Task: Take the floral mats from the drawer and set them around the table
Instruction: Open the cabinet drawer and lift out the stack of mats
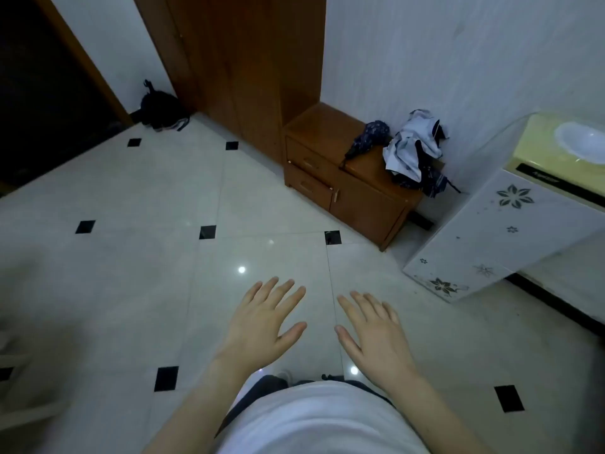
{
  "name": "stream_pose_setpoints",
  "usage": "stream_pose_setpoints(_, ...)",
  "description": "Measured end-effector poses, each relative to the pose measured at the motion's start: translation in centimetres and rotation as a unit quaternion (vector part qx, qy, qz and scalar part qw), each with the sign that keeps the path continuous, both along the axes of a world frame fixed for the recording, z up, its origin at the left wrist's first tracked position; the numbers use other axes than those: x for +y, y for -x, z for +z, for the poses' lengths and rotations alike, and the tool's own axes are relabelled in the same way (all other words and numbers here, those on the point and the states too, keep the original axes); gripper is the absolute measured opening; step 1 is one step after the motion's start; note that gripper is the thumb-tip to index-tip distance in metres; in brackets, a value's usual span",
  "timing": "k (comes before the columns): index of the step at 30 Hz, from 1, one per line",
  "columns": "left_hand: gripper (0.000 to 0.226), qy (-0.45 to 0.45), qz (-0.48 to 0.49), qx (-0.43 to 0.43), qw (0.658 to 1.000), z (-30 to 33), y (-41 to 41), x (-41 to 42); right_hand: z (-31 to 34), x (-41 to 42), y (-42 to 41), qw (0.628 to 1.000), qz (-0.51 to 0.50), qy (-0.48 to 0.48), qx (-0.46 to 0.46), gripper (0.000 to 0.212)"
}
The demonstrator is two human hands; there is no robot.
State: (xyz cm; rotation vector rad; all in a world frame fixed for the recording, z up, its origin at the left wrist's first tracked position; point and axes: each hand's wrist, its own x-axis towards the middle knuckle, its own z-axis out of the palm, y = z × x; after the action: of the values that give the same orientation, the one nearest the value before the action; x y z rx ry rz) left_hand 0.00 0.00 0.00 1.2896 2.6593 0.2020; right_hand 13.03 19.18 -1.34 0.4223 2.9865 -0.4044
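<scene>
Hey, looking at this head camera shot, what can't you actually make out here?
Head view only:
- Floral mats: none visible; both drawers are closed, contents hidden.
- Table: not clearly in frame; a blurred shape sits at the left edge.
- Label on the white appliance: too small and blurred.
- Doorway: too dark.
- Left hand and right hand: empty.

A shiny pale tiled floor with small black squares (pixel 207 232) meets white walls (pixel 458 54); a low brown wooden cabinet (pixel 347 178) stands beside a tall brown wardrobe (pixel 242 77), maybe a dark doorway (pixel 39 93) left
</scene>
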Motion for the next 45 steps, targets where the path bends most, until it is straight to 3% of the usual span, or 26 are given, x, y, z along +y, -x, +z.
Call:
stream_pose_setpoints(12,0.061,-0.063,0.061,0.000,0.996,2.2,5.8,2.2,2.4,2.5,8.3,0.999,0.035,0.003,0.037,0.057)
stream_pose_setpoints(30,0.059,-0.048,0.009,0.014,0.999,2.9,36.1,-2.5,3.0,-3.5,36.7,0.999,-0.020,0.003,0.038,0.055)
stream_pose_setpoints(37,0.058,-0.077,-0.005,-0.009,0.997,2.5,44.3,1.1,2.9,-0.7,43.8,0.997,-0.073,0.009,0.026,0.056)
stream_pose_setpoints(45,0.057,-0.042,-0.055,-0.025,0.997,0.2,53.1,8.2,-0.2,5.0,52.4,0.992,-0.119,0.038,0.029,0.053)
